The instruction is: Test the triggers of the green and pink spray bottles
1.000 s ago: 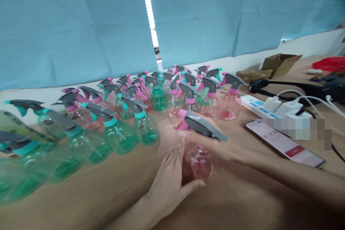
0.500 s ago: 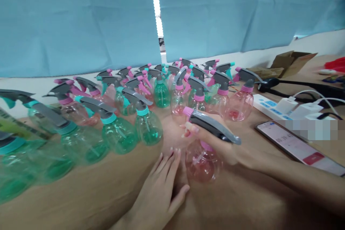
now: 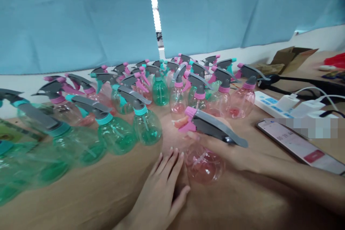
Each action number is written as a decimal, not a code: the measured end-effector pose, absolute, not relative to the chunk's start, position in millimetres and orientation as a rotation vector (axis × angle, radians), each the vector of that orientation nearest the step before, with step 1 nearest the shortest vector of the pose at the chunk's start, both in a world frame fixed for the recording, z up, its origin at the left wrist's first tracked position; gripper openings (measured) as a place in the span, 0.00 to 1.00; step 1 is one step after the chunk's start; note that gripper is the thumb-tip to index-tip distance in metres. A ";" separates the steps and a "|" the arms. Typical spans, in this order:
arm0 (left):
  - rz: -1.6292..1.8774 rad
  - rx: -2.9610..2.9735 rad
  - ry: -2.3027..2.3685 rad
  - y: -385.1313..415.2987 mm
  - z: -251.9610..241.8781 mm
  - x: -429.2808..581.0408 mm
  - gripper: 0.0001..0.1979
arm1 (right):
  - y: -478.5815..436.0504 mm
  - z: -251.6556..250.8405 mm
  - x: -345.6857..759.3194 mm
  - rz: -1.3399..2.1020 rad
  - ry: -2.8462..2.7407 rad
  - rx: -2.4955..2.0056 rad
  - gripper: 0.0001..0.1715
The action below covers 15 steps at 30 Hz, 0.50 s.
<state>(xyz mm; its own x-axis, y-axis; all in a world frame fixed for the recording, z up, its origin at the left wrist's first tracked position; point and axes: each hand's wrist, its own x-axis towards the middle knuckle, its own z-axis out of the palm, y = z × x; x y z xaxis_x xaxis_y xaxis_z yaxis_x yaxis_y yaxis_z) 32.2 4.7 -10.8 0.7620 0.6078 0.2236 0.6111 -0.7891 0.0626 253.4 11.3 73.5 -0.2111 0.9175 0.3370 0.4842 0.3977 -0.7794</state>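
A clear pink spray bottle [image 3: 205, 165] stands before me, with a pink nozzle and trigger and a grey-and-black sprayer head. My right hand [image 3: 215, 143] is wrapped round it just under the head, its fingertips showing by the pink trigger. The bottle's neck is hidden behind this hand. Flat on the brown tabletop [image 3: 107, 190], my left hand [image 3: 163, 183] has its fingers stretched out and holds nothing. It lies just left of the pink bottle, apart from it. The nearest other bottle is a green spray bottle [image 3: 147, 127] with a turquoise collar.
Several pink and green spray bottles crowd the left and back, including another green bottle [image 3: 117, 136]. On the right lie a phone [image 3: 293, 143] and a white power strip [image 3: 269, 104] with plugged-in chargers. An open cardboard box [image 3: 292, 59] sits behind them.
The sprayer head held by my right hand has tilted slightly and come nearer, and more of its pink trigger shows. My right fingers have shifted around it. The left hand stays put.
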 end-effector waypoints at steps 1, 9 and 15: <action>-0.365 -2.937 -1.018 4.8 -10.2 32.4 0.31 | 11.4 71.5 254.0 0.702 -1.824 -1.229 0.08; -0.351 -2.929 -1.008 5.0 -9.6 32.8 0.29 | 11.4 70.3 254.5 0.597 -1.752 -1.303 0.07; -0.305 -2.918 -0.969 6.1 -8.4 33.3 0.26 | 13.7 72.7 249.7 0.797 -1.714 -1.203 0.04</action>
